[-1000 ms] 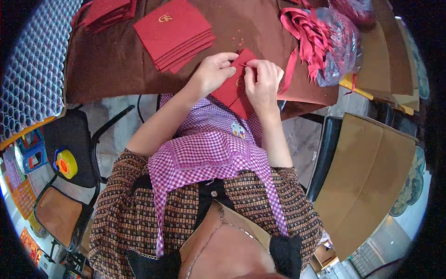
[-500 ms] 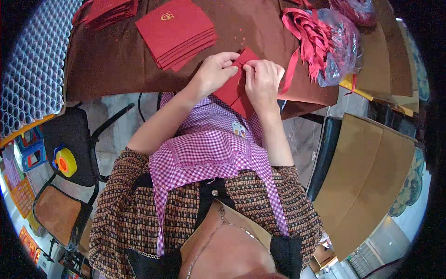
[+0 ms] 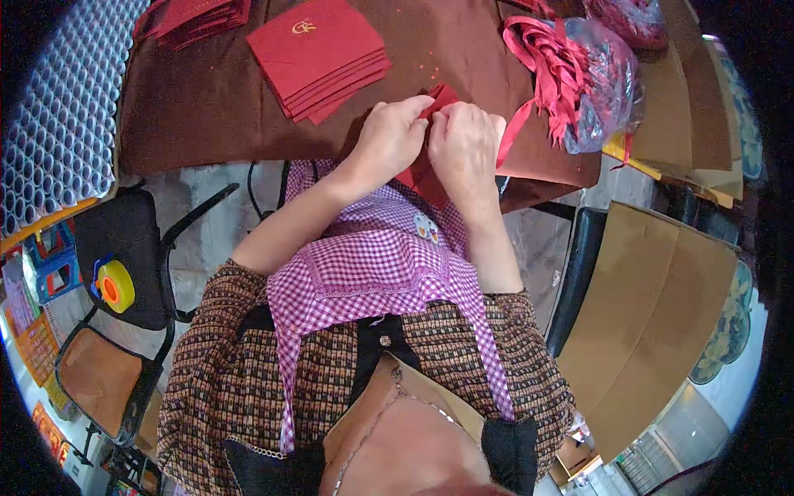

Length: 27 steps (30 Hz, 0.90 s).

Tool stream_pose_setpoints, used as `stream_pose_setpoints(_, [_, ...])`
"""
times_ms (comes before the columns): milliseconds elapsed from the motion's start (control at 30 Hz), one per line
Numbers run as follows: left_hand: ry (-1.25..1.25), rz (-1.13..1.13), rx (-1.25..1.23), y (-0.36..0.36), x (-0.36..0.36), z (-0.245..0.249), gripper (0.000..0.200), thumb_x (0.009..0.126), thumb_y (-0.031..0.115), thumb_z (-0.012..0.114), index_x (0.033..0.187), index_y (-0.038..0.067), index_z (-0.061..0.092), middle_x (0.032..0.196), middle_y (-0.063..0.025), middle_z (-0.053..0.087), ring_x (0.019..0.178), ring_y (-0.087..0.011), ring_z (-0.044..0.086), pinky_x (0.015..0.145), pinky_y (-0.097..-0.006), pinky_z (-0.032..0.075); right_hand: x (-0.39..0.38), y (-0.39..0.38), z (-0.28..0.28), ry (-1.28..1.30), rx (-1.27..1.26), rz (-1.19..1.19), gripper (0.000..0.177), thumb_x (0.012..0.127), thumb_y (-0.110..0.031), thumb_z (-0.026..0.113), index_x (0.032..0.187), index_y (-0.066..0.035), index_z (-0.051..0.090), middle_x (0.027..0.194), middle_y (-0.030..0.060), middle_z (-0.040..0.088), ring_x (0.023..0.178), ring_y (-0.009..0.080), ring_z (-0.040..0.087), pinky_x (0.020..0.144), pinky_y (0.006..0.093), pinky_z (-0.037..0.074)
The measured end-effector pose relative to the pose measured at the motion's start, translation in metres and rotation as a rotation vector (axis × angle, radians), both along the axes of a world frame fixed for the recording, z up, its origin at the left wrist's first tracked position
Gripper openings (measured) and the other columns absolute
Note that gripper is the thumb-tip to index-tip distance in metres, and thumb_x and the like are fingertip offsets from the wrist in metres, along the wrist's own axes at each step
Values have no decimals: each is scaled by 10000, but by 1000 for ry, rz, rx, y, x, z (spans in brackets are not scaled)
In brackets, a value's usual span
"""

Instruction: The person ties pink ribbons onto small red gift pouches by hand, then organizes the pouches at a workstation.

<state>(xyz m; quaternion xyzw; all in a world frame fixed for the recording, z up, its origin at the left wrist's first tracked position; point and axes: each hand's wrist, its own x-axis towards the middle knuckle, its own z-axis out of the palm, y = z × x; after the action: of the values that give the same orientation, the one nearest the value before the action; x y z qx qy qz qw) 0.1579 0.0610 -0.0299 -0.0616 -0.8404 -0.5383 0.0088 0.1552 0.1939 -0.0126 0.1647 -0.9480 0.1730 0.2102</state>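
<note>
Between my two hands, near the table's front edge, is a red card, mostly covered by my fingers. My left hand pinches its upper left part between thumb and fingers. Just to the right, my right hand is closed on the same card, with its fingertips close to the left thumb. Whether a ribbon is also in the fingers is hidden. Left of the hands lies a fanned stack of red cards with a gold emblem on top. A bundle of red ribbons lies to the right, one strand reaching toward my right hand.
A brown cloth covers the table. More red cards lie at the far left. A clear plastic bag sits beside the ribbons. A chair with a yellow tape roll stands left; a cardboard sheet leans at right.
My hands have drawn closer together over the red card and now cover more of it. My left hand has shifted slightly right.
</note>
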Motion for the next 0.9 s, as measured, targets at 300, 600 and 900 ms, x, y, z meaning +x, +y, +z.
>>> stream_pose_setpoints(300, [169, -53, -187, 3, 7, 8, 319, 809, 60, 562, 1116, -23, 589, 961, -235, 638, 878, -361, 624, 797, -411, 486, 2, 4, -7, -191, -389, -36, 151, 800, -128, 621, 791, 22, 611, 738, 163, 643, 697, 332, 623, 678, 412, 482])
stream_pose_setpoints(600, [-261, -7, 234, -5, -1, -4, 384, 843, 83, 617, 1196, -42, 533, 1097, -194, 620, 1010, -224, 607, 854, -311, 497, 2, 15, -1, -316, -428, -68, 173, 812, -150, 632, 852, 18, 631, 804, 161, 659, 758, 279, 648, 697, 366, 500])
stream_pose_setpoints(900, [-269, -18, 168, -7, -2, 3, 376, 835, 121, 603, 1174, -34, 551, 1104, -236, 616, 1064, -293, 604, 896, -356, 489, 0, 12, -8, -223, -399, -10, 140, 801, -124, 636, 818, 14, 621, 788, 154, 653, 735, 308, 633, 682, 390, 489])
